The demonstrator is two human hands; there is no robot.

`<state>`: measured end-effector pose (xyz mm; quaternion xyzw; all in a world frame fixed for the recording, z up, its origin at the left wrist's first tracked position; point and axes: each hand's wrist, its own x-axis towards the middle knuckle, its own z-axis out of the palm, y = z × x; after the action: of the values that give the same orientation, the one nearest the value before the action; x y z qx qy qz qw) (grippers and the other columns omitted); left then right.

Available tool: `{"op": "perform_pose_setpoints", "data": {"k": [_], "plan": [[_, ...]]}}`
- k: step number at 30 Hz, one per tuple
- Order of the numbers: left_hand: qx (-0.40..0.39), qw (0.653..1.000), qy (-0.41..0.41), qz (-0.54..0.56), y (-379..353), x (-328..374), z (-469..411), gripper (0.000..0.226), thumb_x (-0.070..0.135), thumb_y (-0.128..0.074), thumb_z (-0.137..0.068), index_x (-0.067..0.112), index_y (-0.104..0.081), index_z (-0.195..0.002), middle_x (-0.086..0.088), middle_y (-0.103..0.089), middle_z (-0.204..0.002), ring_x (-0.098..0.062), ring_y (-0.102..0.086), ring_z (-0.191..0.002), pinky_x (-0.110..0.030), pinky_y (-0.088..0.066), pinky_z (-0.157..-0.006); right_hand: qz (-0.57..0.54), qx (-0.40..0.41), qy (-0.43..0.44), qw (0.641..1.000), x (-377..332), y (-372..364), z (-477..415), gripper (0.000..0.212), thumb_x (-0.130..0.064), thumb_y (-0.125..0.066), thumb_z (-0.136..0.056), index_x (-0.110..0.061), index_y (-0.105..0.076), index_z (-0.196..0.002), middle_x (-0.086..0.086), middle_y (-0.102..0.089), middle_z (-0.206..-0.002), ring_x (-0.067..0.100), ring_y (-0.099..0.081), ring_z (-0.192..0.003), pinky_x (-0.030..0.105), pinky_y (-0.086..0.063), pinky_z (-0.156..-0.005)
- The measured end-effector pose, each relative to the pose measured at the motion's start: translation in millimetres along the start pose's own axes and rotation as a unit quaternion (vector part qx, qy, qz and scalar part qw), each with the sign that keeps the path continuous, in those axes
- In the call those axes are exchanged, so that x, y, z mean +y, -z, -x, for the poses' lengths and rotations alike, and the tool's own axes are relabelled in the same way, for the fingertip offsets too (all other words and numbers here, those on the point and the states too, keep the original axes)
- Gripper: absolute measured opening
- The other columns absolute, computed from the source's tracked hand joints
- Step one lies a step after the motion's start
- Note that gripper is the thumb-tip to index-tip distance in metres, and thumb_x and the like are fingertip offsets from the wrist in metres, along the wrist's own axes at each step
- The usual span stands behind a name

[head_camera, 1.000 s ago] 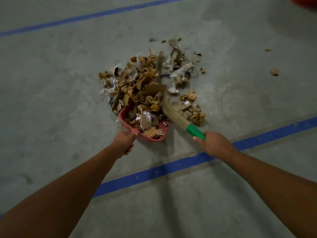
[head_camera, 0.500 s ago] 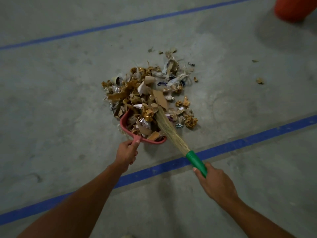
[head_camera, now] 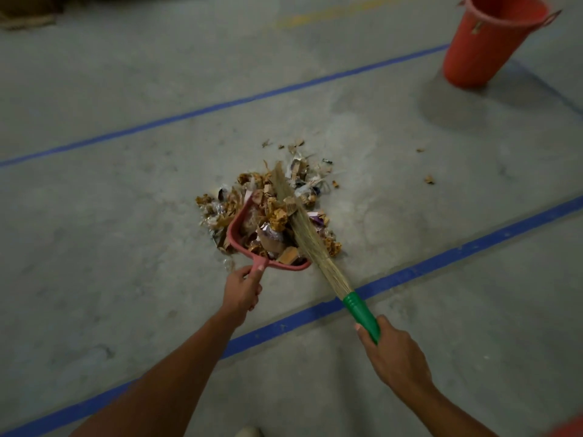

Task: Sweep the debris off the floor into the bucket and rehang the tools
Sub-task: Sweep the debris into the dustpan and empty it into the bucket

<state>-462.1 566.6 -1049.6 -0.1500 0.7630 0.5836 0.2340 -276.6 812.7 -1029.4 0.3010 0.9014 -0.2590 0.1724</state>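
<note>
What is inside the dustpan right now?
The dustpan holds debris: crumpled brown paper, cardboard scraps, shiny wrappers. The broom bristles lie across its right side. The heap hides the pan's floor and anything beneath.

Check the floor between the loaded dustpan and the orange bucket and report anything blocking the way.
Nothing visible blocks it. Between the dustpan, held by the left hand, and the bucket lies bare concrete floor, with only two small loose scraps lying flat near that stretch.

We see a pink dustpan (head_camera: 234,231), a green-handled tan broom (head_camera: 308,236), an orange bucket (head_camera: 482,45), and blue lines (head_camera: 441,257) on a grey floor (head_camera: 126,234).
</note>
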Motion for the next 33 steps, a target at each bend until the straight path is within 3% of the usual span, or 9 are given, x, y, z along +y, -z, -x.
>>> {"op": "perform_pose_setpoints", "data": {"k": [6, 21, 27, 33], "plan": [[-0.015, 0.999, -0.016, 0.023, 18, 71, 51, 0.029, 0.036, -0.06, -0.097, 0.009, -0.068, -0.099, -0.004, -0.047, -0.055, -0.012, -0.036, -0.04, -0.022, -0.029, -0.037, -0.014, 0.022, -0.013, 1.0, -34, 61, 58, 0.039, -0.067, -0.041, -0.093, -0.029, -0.047, -0.092, -0.001, -0.062, -0.074, 0.025, -0.066, -0.075, 0.035, -0.054, -0.067], [-0.036, 0.998, -0.057, 0.0, 98, 223, 181, 0.028, 0.027, -0.059, -0.098, 0.007, -0.063, -0.08, -0.006, -0.045, -0.056, -0.012, -0.035, -0.037, -0.021, -0.027, -0.034, -0.046, 0.07, -0.028, 0.996, -120, 174, 212, 0.041, -0.061, -0.046, -0.094, -0.021, -0.053, -0.096, 0.0, -0.055, -0.069, 0.021, -0.054, -0.061, 0.031, -0.044, -0.057], [-0.052, 0.996, -0.077, 0.001, 125, 256, 220, 0.037, 0.037, -0.063, -0.095, 0.007, -0.063, -0.075, -0.006, -0.047, -0.054, -0.014, -0.036, -0.038, -0.022, -0.028, -0.035, -0.071, 0.09, -0.037, 0.993, -144, 191, 260, 0.04, -0.063, -0.047, -0.093, -0.023, -0.051, -0.09, 0.001, -0.059, -0.068, 0.018, -0.059, -0.06, 0.032, -0.051, -0.056], [-0.069, 0.995, -0.074, 0.006, 140, 282, 244, 0.032, 0.032, -0.063, -0.096, 0.007, -0.062, -0.076, -0.008, -0.047, -0.058, -0.015, -0.037, -0.041, -0.023, -0.028, -0.036, -0.082, 0.091, -0.053, 0.991, -168, 212, 294, 0.042, -0.063, -0.047, -0.093, -0.022, -0.05, -0.088, 0.005, -0.061, -0.074, 0.024, -0.061, -0.066, 0.035, -0.053, -0.061]]}}
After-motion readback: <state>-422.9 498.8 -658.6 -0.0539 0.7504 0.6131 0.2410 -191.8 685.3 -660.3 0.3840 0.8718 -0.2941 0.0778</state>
